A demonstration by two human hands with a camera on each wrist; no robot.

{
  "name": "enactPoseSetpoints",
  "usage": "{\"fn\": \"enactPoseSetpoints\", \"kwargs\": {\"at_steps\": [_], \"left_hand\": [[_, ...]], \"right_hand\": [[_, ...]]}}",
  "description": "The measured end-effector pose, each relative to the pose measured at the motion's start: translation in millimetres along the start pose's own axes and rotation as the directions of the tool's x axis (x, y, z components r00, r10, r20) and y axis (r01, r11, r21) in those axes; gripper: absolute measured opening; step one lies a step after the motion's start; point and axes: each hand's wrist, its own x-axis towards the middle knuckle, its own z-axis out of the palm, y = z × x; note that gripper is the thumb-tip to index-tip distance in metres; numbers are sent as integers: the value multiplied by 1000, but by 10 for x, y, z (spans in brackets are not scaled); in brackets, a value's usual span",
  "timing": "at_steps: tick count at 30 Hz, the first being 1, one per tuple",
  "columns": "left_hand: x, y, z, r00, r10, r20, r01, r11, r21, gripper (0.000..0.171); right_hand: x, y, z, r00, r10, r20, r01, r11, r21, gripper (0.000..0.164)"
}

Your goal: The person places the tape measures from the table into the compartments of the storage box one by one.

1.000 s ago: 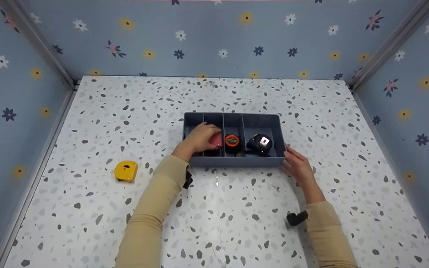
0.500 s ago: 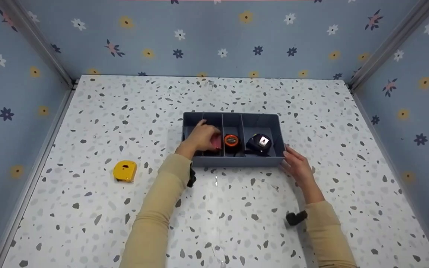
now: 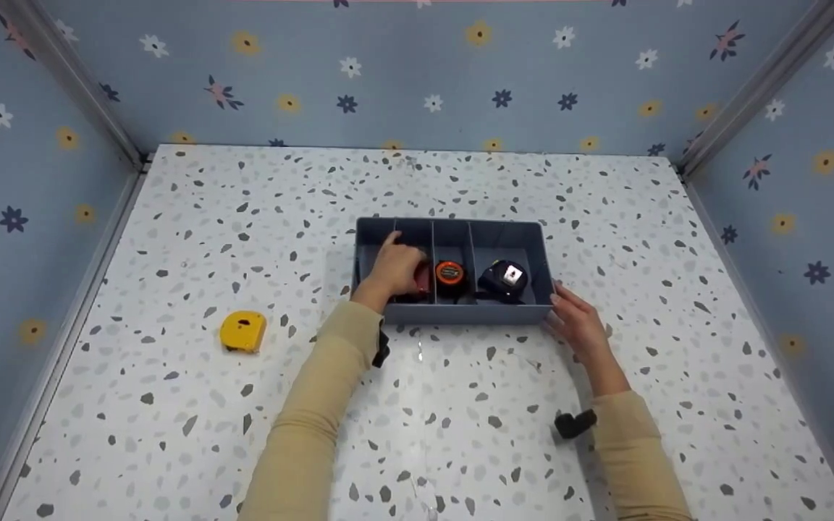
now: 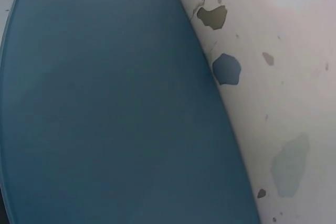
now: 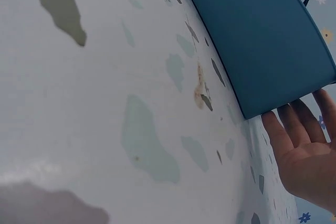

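A grey-blue divided box stands mid-table. My left hand reaches down into its second compartment from the left and holds a red tape measure, mostly hidden under the fingers. In the neighbouring compartment to the right sits an orange and black tape measure. A black tape measure with a shiny label lies in the wide right compartment. My right hand touches the box's right end with extended fingers, as the right wrist view also shows. The left wrist view shows only the box's front wall and the tabletop.
On the speckled white table, a yellow tape measure lies to the left of the box. Blue flower-patterned panels enclose the back and both sides.
My left hand has shifted slightly right and lower in the compartment, and less of the red tape measure shows. The right hand and box stay put.
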Motion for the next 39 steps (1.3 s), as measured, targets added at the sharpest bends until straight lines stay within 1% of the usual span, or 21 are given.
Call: {"fn": "enactPoseSetpoints", "kwargs": {"at_steps": [5,9,14,17,21,26,28,30,33,36,39], "left_hand": [[0,16,5,1000,-11,9,10,1000,22,31],[1,32,-8,1000,-15,15,14,1000,15,28],[1,36,-19,999,-18,41,18,1000,7,21],[-7,36,-23,999,-14,52,15,1000,-26,19],[-27,31,-34,999,-7,41,10,997,-78,17],[-60,25,-73,1000,11,29,-8,994,-105,13],[-75,24,-91,999,19,25,-16,993,-113,18],[-91,23,-109,999,29,17,-27,992,-120,27],[-113,19,-137,999,45,-18,-47,989,-139,37],[-135,16,-165,997,54,-50,-62,984,-165,36],[-164,17,-195,997,42,-64,-54,978,-203,35]], "right_hand": [[1,4,3,1000,5,-13,-5,1000,-3,52],[-3,0,1,1000,10,-14,-10,1000,-6,53],[-3,-3,2,999,16,-28,-17,1000,-21,55],[-5,-3,6,999,19,-40,-20,1000,-22,55],[-7,-5,8,999,16,-34,-17,1000,-12,54],[-10,-12,12,999,20,-29,-20,1000,-7,55],[-10,-15,11,999,24,-27,-25,1000,-10,55],[-9,-17,10,999,27,-24,-27,1000,-13,56],[-9,-19,9,999,31,-19,-32,999,-18,56],[-9,-18,9,999,34,-18,-34,999,-21,56],[-6,-14,9,999,29,-19,-29,999,-33,56]]}}
